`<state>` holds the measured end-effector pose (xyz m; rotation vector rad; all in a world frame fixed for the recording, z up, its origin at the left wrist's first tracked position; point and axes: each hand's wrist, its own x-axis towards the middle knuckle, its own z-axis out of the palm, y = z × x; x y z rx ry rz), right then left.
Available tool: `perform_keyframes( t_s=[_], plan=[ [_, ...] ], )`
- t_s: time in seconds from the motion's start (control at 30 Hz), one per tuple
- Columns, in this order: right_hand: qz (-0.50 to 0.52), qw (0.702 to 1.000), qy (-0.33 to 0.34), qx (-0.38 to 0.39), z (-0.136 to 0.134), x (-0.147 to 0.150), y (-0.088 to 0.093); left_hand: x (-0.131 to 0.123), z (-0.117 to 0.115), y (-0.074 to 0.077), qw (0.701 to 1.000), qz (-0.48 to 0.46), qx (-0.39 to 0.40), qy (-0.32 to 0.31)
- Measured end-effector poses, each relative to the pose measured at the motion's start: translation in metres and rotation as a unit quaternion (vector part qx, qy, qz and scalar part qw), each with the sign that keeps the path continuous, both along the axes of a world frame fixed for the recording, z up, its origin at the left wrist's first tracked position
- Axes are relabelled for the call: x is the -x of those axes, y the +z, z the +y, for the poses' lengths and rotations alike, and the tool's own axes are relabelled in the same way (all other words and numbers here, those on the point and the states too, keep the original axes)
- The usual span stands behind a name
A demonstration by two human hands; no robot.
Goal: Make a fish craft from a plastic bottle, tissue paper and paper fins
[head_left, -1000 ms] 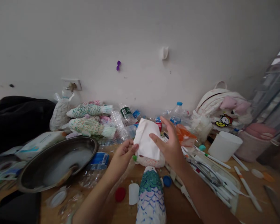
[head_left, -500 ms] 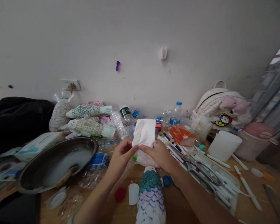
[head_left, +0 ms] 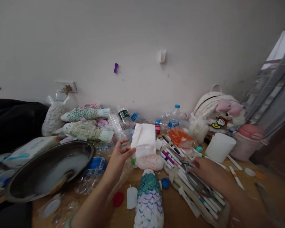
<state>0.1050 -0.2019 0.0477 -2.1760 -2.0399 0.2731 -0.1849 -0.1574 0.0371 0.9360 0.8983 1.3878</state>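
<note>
A folded white tissue (head_left: pixel 144 137) stands up in front of me, pinched at its lower left edge between the thumb and fingers of my left hand (head_left: pixel 120 154). Just under it lies a white paper-wrapped form with orange-red marks (head_left: pixel 148 162). Blurred by motion, my right hand (head_left: pixel 205 171) is over the scissors (head_left: pixel 198 183) on the pile of markers; whether its fingers close on them is unclear. A fish-shaped piece (head_left: pixel 149 199) with painted green and violet scales lies nearest to me, pointing away.
At left is a metal basin (head_left: pixel 83 147) of whitish liquid with a brush in it. Behind stand painted fish (head_left: pixel 82 114) and plastic bottles (head_left: pixel 174 118). To the right are an orange packet (head_left: pixel 180 137), a white cup (head_left: pixel 220 147) and a backpack (head_left: pixel 213 106).
My right hand has left the tissue and moved right to the scissors. My left hand still pinches the tissue. The view has shifted slightly to the right.
</note>
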Motion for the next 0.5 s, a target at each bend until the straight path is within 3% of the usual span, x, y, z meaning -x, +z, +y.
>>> perform_keyframes(
  t_s=[0.07,0.2,0.33,0.5],
  plan=[
    [-0.053,0.996,-0.047,0.045,-0.018,-0.029,-0.021,-0.003,-0.003,0.002,1.0,-0.006,0.019,-0.016],
    [-0.046,0.999,-0.024,0.016,-0.029,-0.041,-0.049,-0.007,-0.007,0.006,0.998,-0.033,0.036,-0.041],
    [-0.038,0.998,-0.039,0.029,-0.022,-0.035,-0.046,-0.008,-0.009,0.006,0.996,-0.052,0.052,-0.045],
    [0.029,0.999,-0.014,0.02,-0.03,-0.056,-0.037,-0.013,-0.01,0.008,0.996,-0.081,0.039,-0.025]
  ],
)
